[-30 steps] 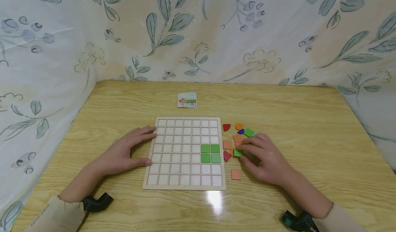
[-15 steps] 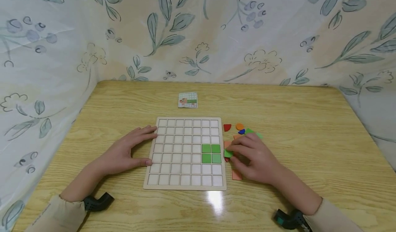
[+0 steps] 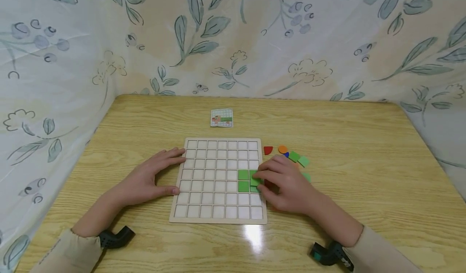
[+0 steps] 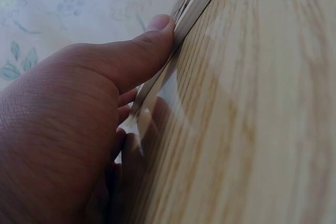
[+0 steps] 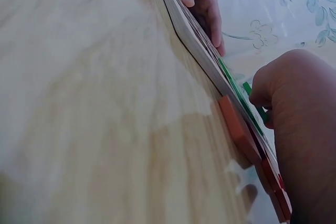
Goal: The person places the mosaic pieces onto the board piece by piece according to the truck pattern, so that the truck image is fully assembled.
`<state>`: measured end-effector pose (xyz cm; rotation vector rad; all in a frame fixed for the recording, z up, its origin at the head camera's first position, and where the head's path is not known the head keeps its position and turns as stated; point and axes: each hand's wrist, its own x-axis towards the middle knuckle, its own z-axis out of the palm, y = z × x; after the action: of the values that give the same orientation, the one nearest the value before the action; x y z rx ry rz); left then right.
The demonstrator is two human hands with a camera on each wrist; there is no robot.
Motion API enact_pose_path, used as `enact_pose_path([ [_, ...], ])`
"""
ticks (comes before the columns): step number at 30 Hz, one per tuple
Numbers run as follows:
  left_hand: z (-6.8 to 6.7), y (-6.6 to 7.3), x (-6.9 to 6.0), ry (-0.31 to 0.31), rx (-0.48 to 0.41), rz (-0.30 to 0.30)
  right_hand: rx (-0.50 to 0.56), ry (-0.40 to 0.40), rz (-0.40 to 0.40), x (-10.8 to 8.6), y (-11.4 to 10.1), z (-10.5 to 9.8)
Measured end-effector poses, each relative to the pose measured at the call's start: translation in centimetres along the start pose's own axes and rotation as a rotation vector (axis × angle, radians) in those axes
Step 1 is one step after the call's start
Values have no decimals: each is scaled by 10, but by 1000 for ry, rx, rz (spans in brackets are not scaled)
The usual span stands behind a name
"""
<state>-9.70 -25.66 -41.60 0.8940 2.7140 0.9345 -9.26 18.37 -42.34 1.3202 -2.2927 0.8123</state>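
A pale wooden grid board (image 3: 209, 187) lies on the table, with green squares (image 3: 243, 186) in cells near its right edge. My right hand (image 3: 287, 184) pinches a green square tile (image 3: 255, 181) just above these; in the right wrist view the tile (image 5: 255, 100) is tilted and raised off the board (image 5: 197, 45). My left hand (image 3: 140, 184) rests at the board's left edge, fingers spread and thumb touching the rim. In the left wrist view the thumb of that hand (image 4: 84, 98) lies against the board's side (image 4: 197, 11).
Right of the board lie a red quarter piece (image 3: 268, 150), an orange round (image 3: 282, 149), a blue piece (image 3: 286, 155) and loose green squares (image 3: 294, 156). Other pieces there are partly hidden under my right hand. A small patterned card (image 3: 221, 118) lies behind the board.
My right hand has moved left from the loose pieces to over the board's right edge, carrying the green tile. The left hand has stayed at the board's left edge.
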Motion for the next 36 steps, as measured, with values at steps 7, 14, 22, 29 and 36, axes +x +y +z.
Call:
enact_pose_path([
  [7,1,-3,0,2,-1,1,14,-53,16,13,-3,7],
  [14,1,-2,0,-1,-5,-5,-3,-28,-39,27,-2,17],
  [22,2,-2,1,0,6,-6,1,-59,-26,38,-3,26],
  [29,2,-2,1,5,10,2,2,-73,6,45,-5,30],
  [36,1,-1,1,3,8,-1,9,-134,53,50,-8,31],
])
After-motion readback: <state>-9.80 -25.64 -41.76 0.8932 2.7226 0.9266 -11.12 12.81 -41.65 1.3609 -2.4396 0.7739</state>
